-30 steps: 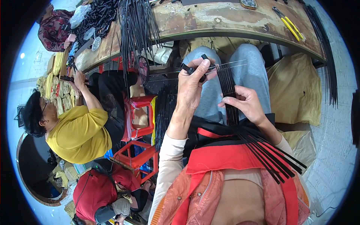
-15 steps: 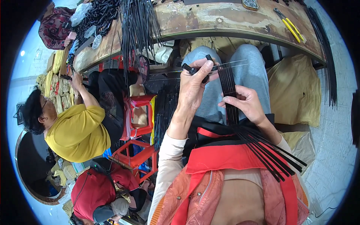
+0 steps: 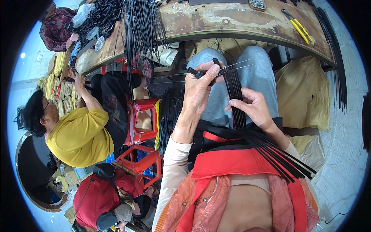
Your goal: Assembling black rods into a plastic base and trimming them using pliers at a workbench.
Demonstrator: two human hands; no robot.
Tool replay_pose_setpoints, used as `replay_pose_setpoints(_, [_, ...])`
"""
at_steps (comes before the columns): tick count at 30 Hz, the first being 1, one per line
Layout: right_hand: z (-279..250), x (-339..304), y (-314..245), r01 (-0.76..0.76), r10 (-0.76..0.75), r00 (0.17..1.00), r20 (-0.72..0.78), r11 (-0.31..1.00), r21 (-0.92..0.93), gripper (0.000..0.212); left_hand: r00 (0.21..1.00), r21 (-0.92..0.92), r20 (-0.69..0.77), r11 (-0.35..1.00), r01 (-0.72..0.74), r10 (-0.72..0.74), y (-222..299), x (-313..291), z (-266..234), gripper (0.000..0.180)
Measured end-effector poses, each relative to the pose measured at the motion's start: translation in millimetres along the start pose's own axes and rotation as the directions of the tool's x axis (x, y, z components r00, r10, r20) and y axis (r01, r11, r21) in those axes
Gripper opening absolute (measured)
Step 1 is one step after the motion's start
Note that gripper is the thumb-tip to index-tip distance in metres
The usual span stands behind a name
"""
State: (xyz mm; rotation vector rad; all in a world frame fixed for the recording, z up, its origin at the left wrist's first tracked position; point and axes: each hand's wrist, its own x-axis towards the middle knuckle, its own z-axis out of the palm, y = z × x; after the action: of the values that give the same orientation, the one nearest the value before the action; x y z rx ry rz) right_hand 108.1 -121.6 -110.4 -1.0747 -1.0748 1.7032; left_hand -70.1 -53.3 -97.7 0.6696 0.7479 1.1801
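A flat row of thin black rods lies between my hands, above my lap. My left hand is closed around a short black tube-like piece and the rods' upper end, thumb on top. Thin silvery wires cross the rods near that thumb and stick out to the right. Lower down, my right hand pinches the row between thumb and fingers. The rods' thicker lower ends fan out over my red apron and right forearm. What my left fingers grip underneath is partly hidden.
The worn wooden table ahead bears yellow-handled pliers, a tray of small metal parts and a hanging bundle of black rods. A person in yellow works at left, near red stools. A tan sack stands at right.
The fanned lower ends of the rods have shifted slightly and sit closer together. The wires have moved a little to the left. Both hands keep their hold, nearly still.
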Motion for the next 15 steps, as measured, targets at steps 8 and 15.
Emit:
replay_pose_setpoints(8, [0.4,-1.7,-0.1,0.002,-0.002,1.0,-0.011,1.0,0.008,0.019,1.0,0.021,0.016,1.0,0.021,-0.021,3.5,-21.8,6.2,0.035])
replay_pose_setpoints(15, [9.7,3.7,-7.3,0.083,-0.085,0.995,-0.056,0.996,-0.039,0.018,0.999,0.124,-0.022,0.992,-0.032,0.035,2.5,-24.1,8.9,0.035])
